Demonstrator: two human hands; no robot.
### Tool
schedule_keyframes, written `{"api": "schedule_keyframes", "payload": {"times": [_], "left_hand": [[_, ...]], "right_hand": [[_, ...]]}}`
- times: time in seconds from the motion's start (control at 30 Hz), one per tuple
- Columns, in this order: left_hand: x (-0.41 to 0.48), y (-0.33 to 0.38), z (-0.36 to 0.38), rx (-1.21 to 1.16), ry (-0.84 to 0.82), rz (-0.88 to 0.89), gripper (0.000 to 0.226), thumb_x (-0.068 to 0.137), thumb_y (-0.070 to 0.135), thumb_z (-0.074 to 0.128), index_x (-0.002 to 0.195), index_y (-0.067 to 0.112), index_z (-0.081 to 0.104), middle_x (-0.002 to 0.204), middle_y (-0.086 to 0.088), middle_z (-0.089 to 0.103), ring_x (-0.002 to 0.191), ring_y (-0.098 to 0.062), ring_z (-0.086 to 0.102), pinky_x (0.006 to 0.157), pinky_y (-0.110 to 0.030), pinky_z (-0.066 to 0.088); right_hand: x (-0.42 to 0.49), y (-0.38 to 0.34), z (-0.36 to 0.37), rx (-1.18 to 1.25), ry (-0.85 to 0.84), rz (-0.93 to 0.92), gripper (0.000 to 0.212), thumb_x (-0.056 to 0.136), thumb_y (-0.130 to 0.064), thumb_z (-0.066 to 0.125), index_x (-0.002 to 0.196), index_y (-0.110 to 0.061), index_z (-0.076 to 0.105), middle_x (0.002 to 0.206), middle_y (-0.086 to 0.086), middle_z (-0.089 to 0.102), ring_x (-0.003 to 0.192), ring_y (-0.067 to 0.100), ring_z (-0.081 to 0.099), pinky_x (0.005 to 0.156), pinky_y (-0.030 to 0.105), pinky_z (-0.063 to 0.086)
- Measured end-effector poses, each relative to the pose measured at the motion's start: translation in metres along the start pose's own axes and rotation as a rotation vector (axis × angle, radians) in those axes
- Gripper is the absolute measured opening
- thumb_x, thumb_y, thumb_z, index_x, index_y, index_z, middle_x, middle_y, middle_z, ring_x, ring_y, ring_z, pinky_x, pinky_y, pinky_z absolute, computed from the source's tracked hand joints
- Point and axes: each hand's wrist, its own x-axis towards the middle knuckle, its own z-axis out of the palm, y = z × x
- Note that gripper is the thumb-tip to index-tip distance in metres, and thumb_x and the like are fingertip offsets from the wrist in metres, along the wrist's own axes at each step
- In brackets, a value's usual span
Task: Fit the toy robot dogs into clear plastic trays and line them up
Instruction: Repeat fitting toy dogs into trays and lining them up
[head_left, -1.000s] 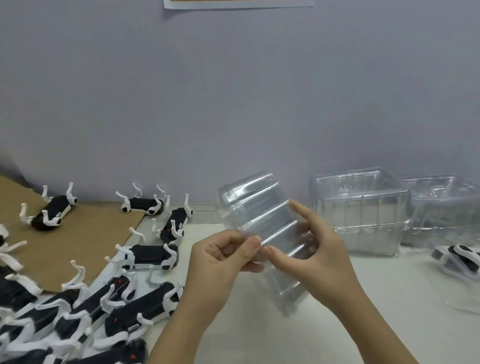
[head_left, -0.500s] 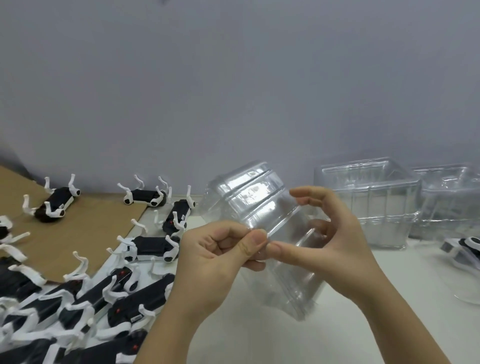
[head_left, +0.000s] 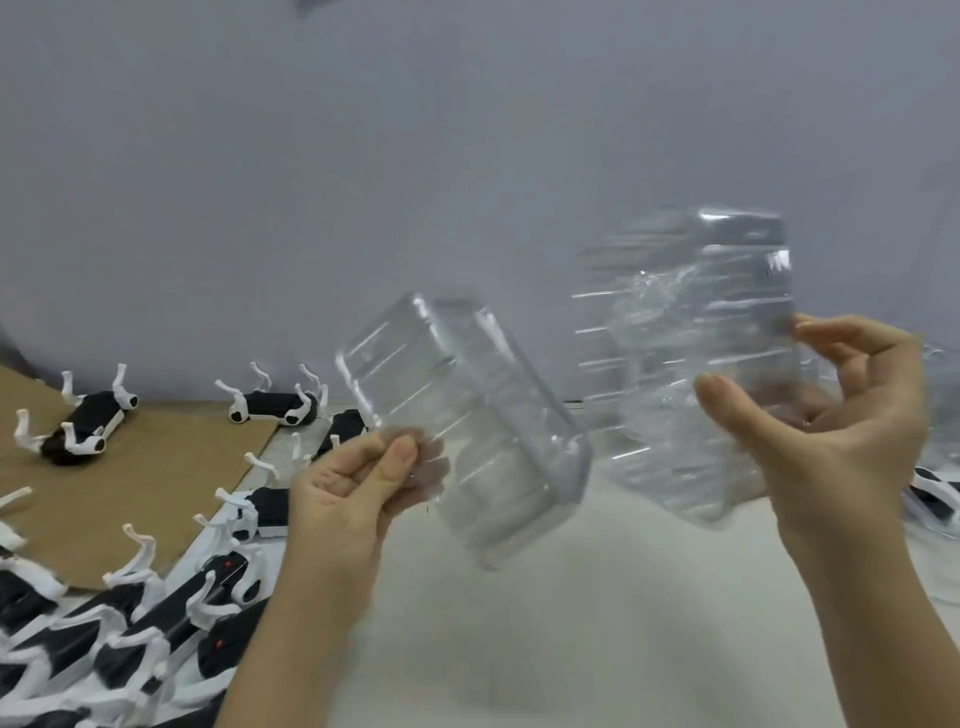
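Holding trays only; no dog is seated in either. Near left: a heap of black-and-white toy robot dogs (head_left: 156, 623) lies leg-up on the white table (head_left: 571, 649), untrayed. The left hand (head_left: 343, 499) pinches the corner of an empty clear ribbed plastic tray (head_left: 467, 415), thumb against fingers. The right hand (head_left: 831, 431) curls round a blurred clear tray bundle (head_left: 701, 364). Farther: more dogs lie on brown cardboard (head_left: 156, 467). Judgement: early stage, nearly all fitting and lining-up remains.

Open white table (head_left: 597, 623) lower centre, so there's room there. Lower left jammed with toy robot dogs (head_left: 156, 623), legs up. Clear tray (head_left: 467, 415) and second clear tray (head_left: 701, 374), held aloft, block mid-frame.
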Motion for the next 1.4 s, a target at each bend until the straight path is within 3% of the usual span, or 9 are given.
{"api": "schedule_keyframes", "payload": {"times": [0.1,0.2,0.4,0.57,0.7,0.87,1.0,1.23,1.4], "left_hand": [[0.003,-0.047,-0.001,-0.160,0.156,-0.233,0.020,0.075,0.004,0.062,0.061,0.009,0.075,0.072,-0.009,0.073,0.061,-0.012,0.070,0.056,-0.022,0.057],[0.003,-0.079,0.001,-0.192,0.258,-0.381,0.007,0.082,0.005,0.066,0.078,0.002,0.071,0.074,-0.012,0.070,0.060,-0.014,0.069,0.054,-0.022,0.056],[0.024,-0.124,0.016,0.247,0.262,-0.439,0.033,0.088,0.020,0.071,0.065,-0.002,0.064,0.054,-0.009,0.064,0.050,-0.019,0.067,0.043,-0.023,0.051],[0.061,-0.140,0.040,0.466,0.250,-0.478,0.030,0.090,0.015,0.068,0.064,0.000,0.061,0.053,-0.006,0.063,0.039,-0.017,0.060,0.038,-0.022,0.047],[0.063,-0.120,0.047,0.653,0.227,-0.390,0.032,0.089,0.027,0.067,0.066,0.007,0.059,0.053,-0.001,0.061,0.033,-0.010,0.053,0.034,-0.016,0.037],[0.021,-0.059,0.070,0.196,-0.004,-0.101,0.038,0.084,0.048,0.068,0.065,0.014,0.071,0.062,-0.006,0.067,0.051,-0.016,0.062,0.044,-0.023,0.046],[0.001,-0.014,0.070,0.167,-0.087,0.039,0.043,0.079,0.059,0.059,0.078,0.020,0.077,0.080,-0.006,0.074,0.059,-0.016,0.065,0.051,-0.023,0.050],[-0.005,-0.005,0.059,0.199,-0.088,0.042,0.008,0.074,0.031,0.079,0.078,0.024,0.080,0.079,-0.005,0.075,0.063,-0.015,0.070,0.053,-0.021,0.052],[-0.003,-0.010,0.055,0.090,-0.081,-0.061,0.021,0.070,0.033,0.071,0.085,0.022,0.081,0.090,-0.009,0.076,0.076,-0.023,0.074,0.065,-0.024,0.057]], "right_hand": [[-0.003,-0.004,0.004,-0.077,-0.013,-0.052,0.058,0.054,-0.044,0.086,0.099,-0.049,0.050,0.118,-0.024,0.053,0.065,0.008,0.064,0.053,0.020,0.050],[-0.008,-0.004,0.010,-0.079,-0.037,-0.031,0.058,0.053,-0.048,0.085,0.098,-0.054,0.050,0.112,-0.029,0.054,0.070,0.015,0.065,0.055,0.028,0.054],[-0.016,0.001,0.020,-0.193,-0.086,-0.126,0.061,0.058,-0.047,0.088,0.106,-0.047,0.051,0.124,-0.017,0.054,0.072,0.019,0.062,0.053,0.039,0.049],[-0.016,0.010,0.022,-0.242,-0.118,-0.188,0.061,0.057,-0.046,0.083,0.109,-0.048,0.050,0.128,-0.011,0.051,0.074,0.017,0.062,0.054,0.035,0.049],[-0.019,0.022,0.024,-0.257,-0.130,-0.157,0.060,0.057,-0.050,0.082,0.109,-0.049,0.050,0.129,-0.016,0.050,0.076,0.016,0.062,0.054,0.030,0.048],[-0.026,0.029,0.037,-0.280,-0.255,-0.136,0.062,0.057,-0.056,0.079,0.111,-0.044,0.052,0.125,-0.019,0.049,0.087,0.014,0.062,0.059,0.020,0.045],[-0.029,0.023,0.041,-0.231,-0.306,-0.164,0.059,0.058,-0.055,0.080,0.111,-0.045,0.055,0.127,-0.015,0.047,0.083,0.014,0.062,0.059,0.023,0.048],[-0.033,0.022,0.045,-0.313,-0.377,-0.207,0.059,0.061,-0.057,0.083,0.110,-0.040,0.056,0.124,-0.011,0.049,0.087,0.010,0.060,0.066,0.010,0.042],[-0.032,0.034,0.044,-0.242,-0.420,-0.115,0.061,0.060,-0.045,0.086,0.112,-0.043,0.055,0.120,-0.020,0.050,0.088,0.012,0.060,0.066,0.013,0.043]]}}
